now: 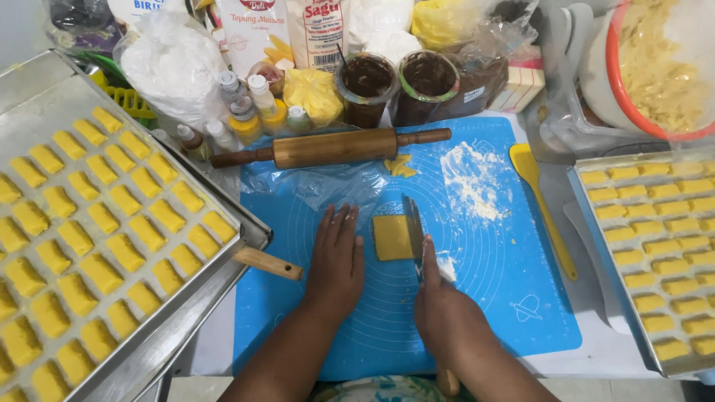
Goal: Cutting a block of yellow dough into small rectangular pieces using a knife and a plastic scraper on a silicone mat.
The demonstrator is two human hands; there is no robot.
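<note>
A flat yellow square of dough lies on the blue silicone mat. My right hand grips a knife whose blade stands along the dough's right edge, my forefinger laid along its back. My left hand rests flat on the mat just left of the dough, fingers together, holding nothing. A little heap of flour and some dough scraps lie further back on the mat.
A wooden rolling pin lies across the mat's far edge. Metal trays of yellow dough pieces stand left and right. A yellow spatula, jars, small bottles, flour bags and a bowl of dough crowd the back.
</note>
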